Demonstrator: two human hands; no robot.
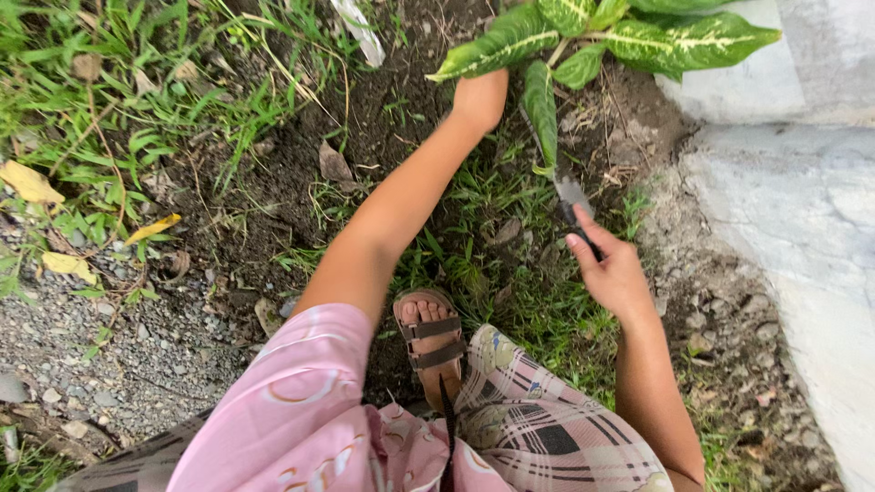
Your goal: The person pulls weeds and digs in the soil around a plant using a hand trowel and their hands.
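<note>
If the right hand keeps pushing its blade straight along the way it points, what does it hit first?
Probably the drooping variegated leaf just ahead of the knife in the right hand, then the plant's stem; depth is unclear, so it may pass beneath into soil.

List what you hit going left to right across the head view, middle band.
Yellow fallen leaf → brown dry leaf → left hand reaching under the variegated plant → right hand gripping a knife → pale concrete slab.
</note>
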